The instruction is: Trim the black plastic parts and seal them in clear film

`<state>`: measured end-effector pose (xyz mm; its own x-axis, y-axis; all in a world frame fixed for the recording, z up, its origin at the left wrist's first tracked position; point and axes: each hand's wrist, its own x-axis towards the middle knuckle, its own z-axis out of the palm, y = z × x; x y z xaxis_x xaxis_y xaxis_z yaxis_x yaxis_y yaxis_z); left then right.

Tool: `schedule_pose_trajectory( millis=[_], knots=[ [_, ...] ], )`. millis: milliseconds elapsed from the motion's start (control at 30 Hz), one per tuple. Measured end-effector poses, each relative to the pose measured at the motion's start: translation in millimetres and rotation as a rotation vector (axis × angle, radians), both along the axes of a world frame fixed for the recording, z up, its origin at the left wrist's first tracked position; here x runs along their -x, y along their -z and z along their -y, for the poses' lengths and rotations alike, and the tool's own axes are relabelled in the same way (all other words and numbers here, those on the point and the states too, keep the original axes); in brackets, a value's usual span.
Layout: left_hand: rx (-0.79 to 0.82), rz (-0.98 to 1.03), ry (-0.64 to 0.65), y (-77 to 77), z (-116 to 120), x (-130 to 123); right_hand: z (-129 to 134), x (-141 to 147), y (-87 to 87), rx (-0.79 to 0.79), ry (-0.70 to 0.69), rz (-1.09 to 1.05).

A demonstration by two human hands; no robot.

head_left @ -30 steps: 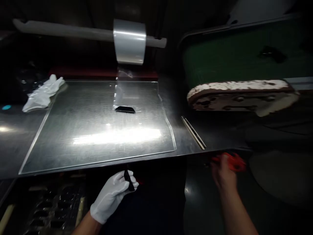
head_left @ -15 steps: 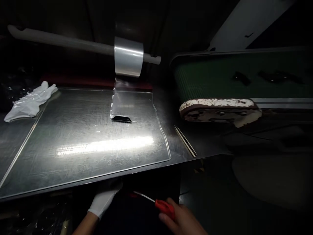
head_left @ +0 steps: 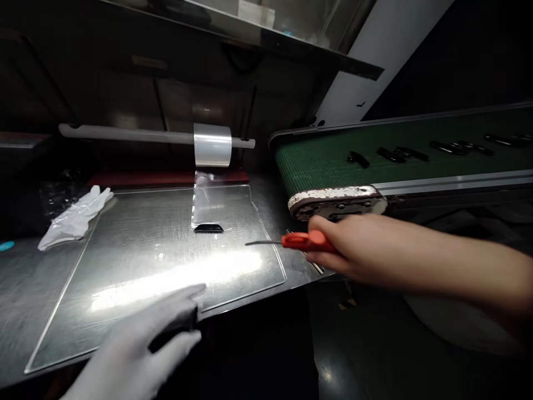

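My left hand (head_left: 137,339), in a white glove, is at the front edge of the table. Its thumb and fingers are bent around a dark piece (head_left: 186,319), seemingly a small black part, mostly hidden by the glove. Bare, my right hand (head_left: 339,244) grips a red-handled tool (head_left: 302,241) with a thin, slightly curved metal blade pointing left over the clear sheet (head_left: 137,222). Beyond the blade, a black plastic part (head_left: 209,228) lies at the loose end of the clear film strip (head_left: 210,200), which hangs from a roll (head_left: 212,145).
A white glove (head_left: 75,219) lies at the table's left. To the right, a green conveyor belt (head_left: 320,172) carries several glossy black parts (head_left: 403,154). Thin sticks (head_left: 317,268) lie partly under my right hand. The roll sits on a horizontal bar (head_left: 125,133).
Both hands have risen from below the table edge, the right one with the red-handled tool swinging up and right. The view has tilted up, showing more belt and a shelf above.
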<state>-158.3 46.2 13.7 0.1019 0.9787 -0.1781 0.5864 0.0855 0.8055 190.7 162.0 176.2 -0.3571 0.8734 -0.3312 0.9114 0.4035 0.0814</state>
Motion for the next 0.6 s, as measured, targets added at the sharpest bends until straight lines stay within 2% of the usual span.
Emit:
schedule_pose_trajectory(
  millis=[100,200,267,367,433,600],
  knots=[
    [-0.117,-0.064,0.036,-26.1,-41,4,-30,29,-12.2,0.010,-0.032,0.065],
    [-0.149,-0.173,0.226,-46.0,-88,-8,-40,41,-9.2,0.038,-0.028,0.102],
    [-0.119,-0.246,0.352,-54.1,-120,-16,-41,43,-6.3,0.036,-0.009,0.123],
    [-0.081,-0.292,0.464,-56.3,-160,-22,-42,42,-2.7,0.028,0.026,0.146],
    [-0.060,-0.333,0.517,-53.3,-179,-23,-43,39,0.0,0.022,0.047,0.155],
    [-0.037,-0.376,0.582,-47.9,-195,-26,-43,26,2.0,0.010,0.086,0.143]
  ],
)
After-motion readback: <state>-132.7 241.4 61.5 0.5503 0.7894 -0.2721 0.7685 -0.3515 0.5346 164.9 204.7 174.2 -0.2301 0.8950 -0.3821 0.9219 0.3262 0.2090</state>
